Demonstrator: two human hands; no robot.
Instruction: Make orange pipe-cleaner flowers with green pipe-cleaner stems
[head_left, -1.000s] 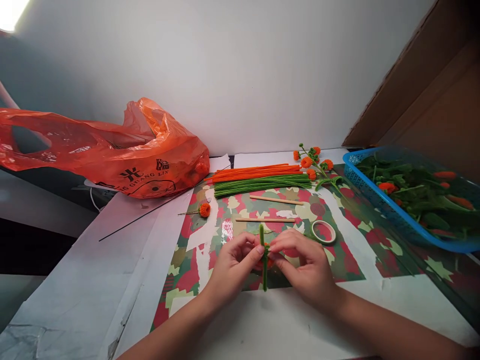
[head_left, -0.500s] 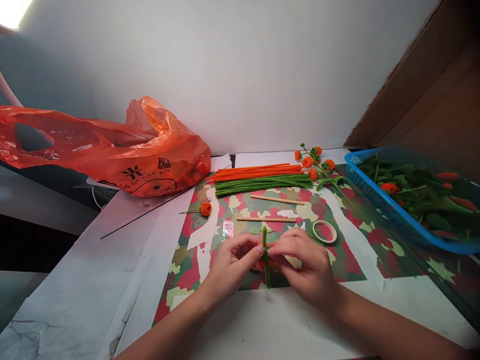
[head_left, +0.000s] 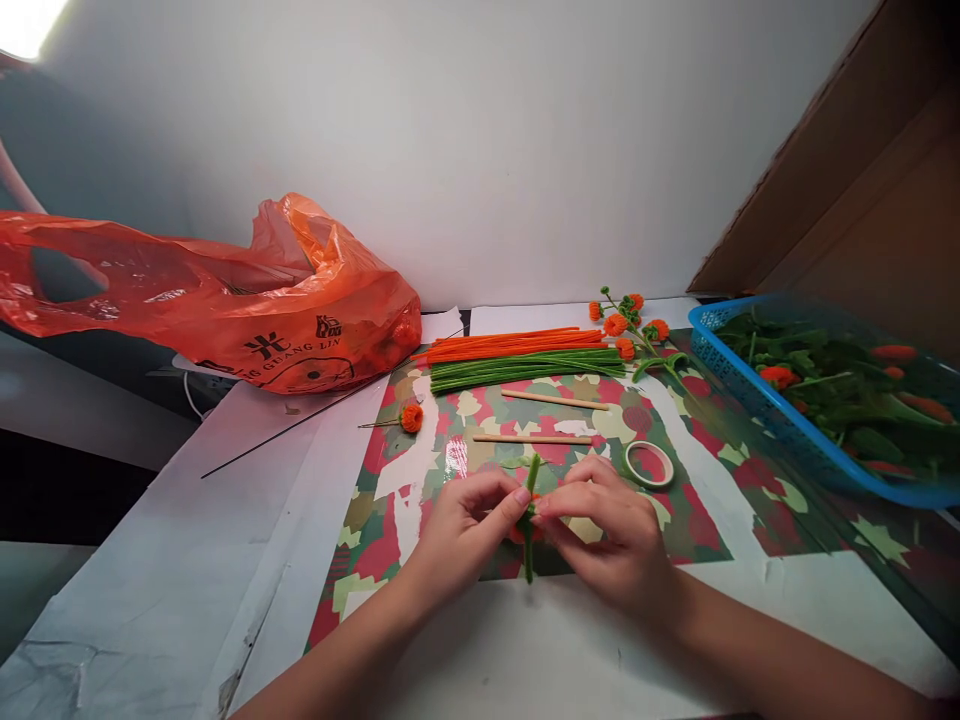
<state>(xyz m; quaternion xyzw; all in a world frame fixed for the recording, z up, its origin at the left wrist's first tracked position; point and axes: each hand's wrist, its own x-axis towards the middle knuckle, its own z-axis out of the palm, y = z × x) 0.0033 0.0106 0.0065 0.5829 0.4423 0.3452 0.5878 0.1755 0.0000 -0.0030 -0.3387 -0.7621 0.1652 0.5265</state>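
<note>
Over the near edge of the patterned mat (head_left: pixel 694 515), both hands meet around a small orange pipe-cleaner flower mostly hidden by my fingers. A short green pipe cleaner (head_left: pixel 529 565) runs across it, its ends sticking out above and below the fingertips. My left hand (head_left: pixel 472 525) pinches this piece from the left between thumb and forefinger. From the other side, my right hand (head_left: pixel 611 525) has its thumb and fingers closed on the middle of it. Beyond the hands lie two thin wooden sticks (head_left: pixel 532 439), and a roll of tape (head_left: pixel 649 466) rests just right of my right hand.
Bundles of orange pipe cleaners (head_left: pixel 517 343) and green pipe cleaners (head_left: pixel 525 368) lie at the back. A finished orange flower (head_left: pixel 411 418) is at left, near a red plastic bag (head_left: pixel 322 320). A flower spray (head_left: pixel 630 325) and blue basket (head_left: pixel 787 425) stand right.
The green pipe cleaner has tilted slightly, its upper end now leaning right and its lower end left. My hands have barely shifted.
</note>
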